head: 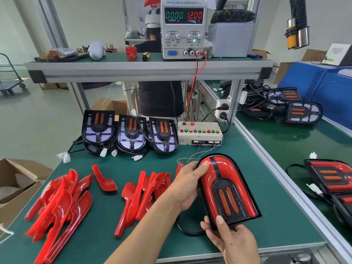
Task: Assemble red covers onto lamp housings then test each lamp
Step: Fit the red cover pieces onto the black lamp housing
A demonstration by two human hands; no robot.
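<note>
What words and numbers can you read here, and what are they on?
"0.000": green digits, grey bench power supply display.
"12.00": red digits, same display.
"CURRENT A": under the green digits.
"VOLTAGE V": under the red digits, blurry.
"DC POWER SUPPLY": top strip, barely legible.
Knob labels and the white button-covered test box markings: too small to read.

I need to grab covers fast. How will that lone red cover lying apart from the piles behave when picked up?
The lone red cover looks like thin moulded plastic, so probably light and fairly stiff. Its glossy surface may be slippery. It rests on a curved side on the green mat, so it will likely rock or slide if nudged.
</note>
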